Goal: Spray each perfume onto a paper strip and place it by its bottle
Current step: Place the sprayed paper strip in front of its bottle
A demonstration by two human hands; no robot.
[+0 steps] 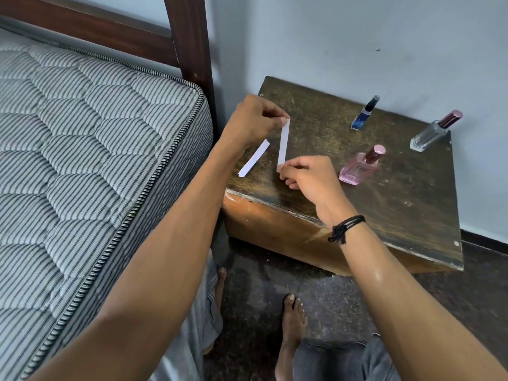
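Over table (384, 215), paper strip (283, 143), ends between both hands' fingers (277, 114).

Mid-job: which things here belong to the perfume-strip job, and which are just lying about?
Job: white paper strip pinched between left hand and right hand; second white paper strip lying flat; pink glass bottle; small blue bottle; clear glass bottle.
Lying about: striped quilted mattress; dark wooden bed frame.

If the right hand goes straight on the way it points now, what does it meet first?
Probably the loose paper strip on the table, just past the right hand; depth is unclear.
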